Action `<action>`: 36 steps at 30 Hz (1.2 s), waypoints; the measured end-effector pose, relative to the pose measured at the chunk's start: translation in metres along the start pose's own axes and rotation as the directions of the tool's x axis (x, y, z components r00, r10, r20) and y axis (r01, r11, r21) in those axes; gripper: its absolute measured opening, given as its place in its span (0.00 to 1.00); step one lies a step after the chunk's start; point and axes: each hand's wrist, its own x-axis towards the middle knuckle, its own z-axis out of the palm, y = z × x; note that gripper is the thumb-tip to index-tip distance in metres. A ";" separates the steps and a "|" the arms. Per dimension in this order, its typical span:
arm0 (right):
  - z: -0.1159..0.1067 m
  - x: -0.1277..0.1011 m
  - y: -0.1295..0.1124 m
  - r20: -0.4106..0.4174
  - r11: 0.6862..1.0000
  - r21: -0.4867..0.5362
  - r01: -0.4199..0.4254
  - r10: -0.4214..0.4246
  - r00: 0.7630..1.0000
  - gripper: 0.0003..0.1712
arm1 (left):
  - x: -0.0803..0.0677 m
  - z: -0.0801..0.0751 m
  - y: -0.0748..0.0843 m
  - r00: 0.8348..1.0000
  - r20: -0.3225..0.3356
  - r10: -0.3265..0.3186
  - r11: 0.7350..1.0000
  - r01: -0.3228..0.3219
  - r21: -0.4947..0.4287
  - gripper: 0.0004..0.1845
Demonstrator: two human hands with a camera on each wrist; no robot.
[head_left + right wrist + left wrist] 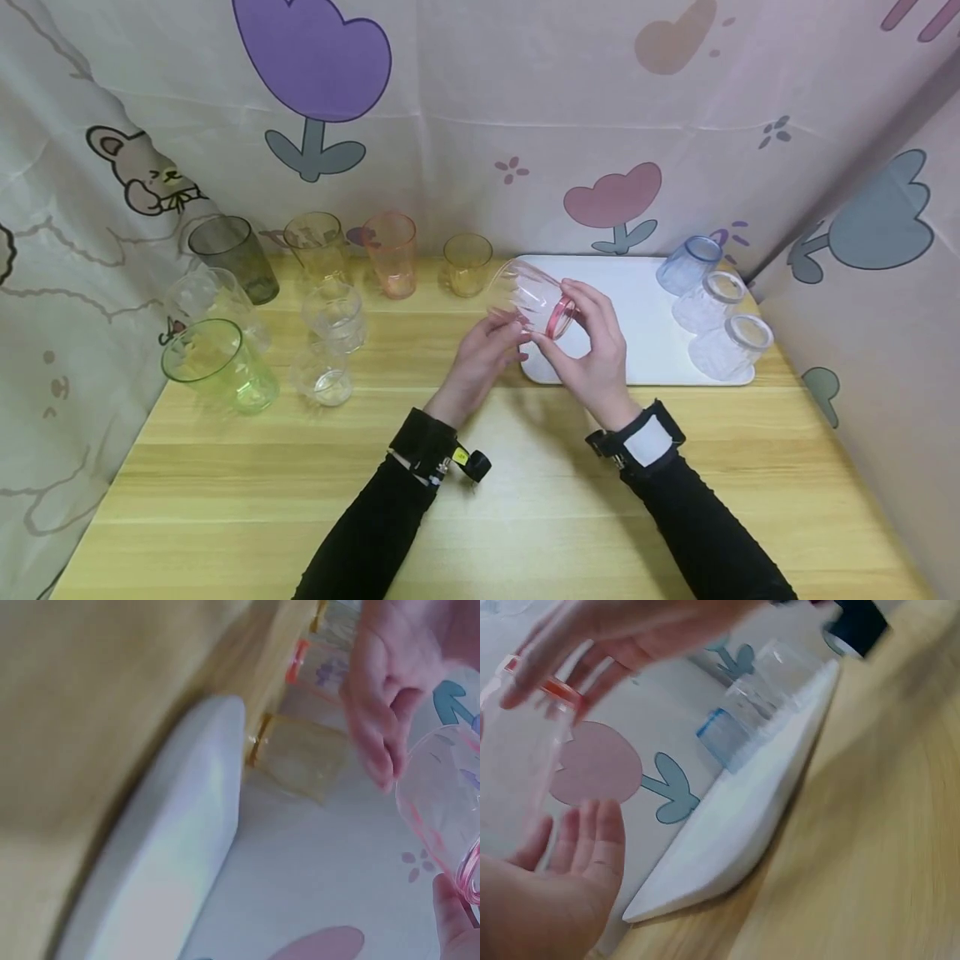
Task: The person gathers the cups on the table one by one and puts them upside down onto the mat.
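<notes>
A pink-tinted clear glass is held tilted above the near left part of the white tray, its mouth to the left and its pink base ring to the right. My right hand grips it at the base between thumb and fingers. Close by the glass's lower left side is my left hand. Its fingers look extended in the left wrist view, and in the right wrist view its fingertips are right at the rim.
On the tray's right side, a blue glass and two clear glasses stand base up. A small amber glass, an orange-pink glass, a taller amber glass, a grey glass, a green glass and several clear ones fill the left.
</notes>
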 end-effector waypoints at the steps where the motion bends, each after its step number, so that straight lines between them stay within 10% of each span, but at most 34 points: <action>1: -0.002 0.003 0.000 -0.004 1.000 -0.006 0.005 -0.005 1.000 0.44 | 0.001 0.000 -0.001 1.000 0.002 0.002 0.998 -0.002 0.058 0.28; 4: -0.010 0.012 0.003 -0.015 0.999 -0.034 0.020 -0.020 1.000 0.44 | 0.002 -0.001 -0.002 1.000 0.022 0.018 0.960 -0.023 0.280 0.26; 7: -0.020 0.023 0.006 -0.022 0.997 -0.065 0.043 -0.045 0.999 0.43 | 0.004 -0.001 -0.005 0.993 0.091 0.071 0.852 -0.107 0.512 0.25; 13: -0.039 0.045 0.012 0.011 0.980 -0.190 0.062 -0.061 0.998 0.42 | 0.007 0.002 -0.007 0.952 0.275 0.136 0.522 -0.305 0.797 0.18; 20: -0.053 0.068 0.014 0.173 0.943 -0.334 -0.007 0.069 0.982 0.39 | 0.010 0.007 -0.002 0.924 0.382 0.007 0.066 -0.382 0.922 0.13; 23: -0.058 0.079 0.015 0.253 0.917 -0.394 -0.068 0.179 0.951 0.36 | 0.011 0.009 -0.001 0.911 0.407 -0.068 -0.072 -0.411 0.909 0.11; 27: -0.065 0.098 0.024 0.348 0.863 -0.489 -0.125 0.325 0.879 0.36 | 0.009 0.011 -0.004 0.903 0.406 -0.141 -0.159 -0.426 0.891 0.10; 36: -0.091 0.136 0.069 0.423 0.772 -0.596 -0.221 0.535 0.731 0.36 | 0.012 0.019 -0.013 0.904 0.398 -0.160 -0.210 -0.425 0.881 0.11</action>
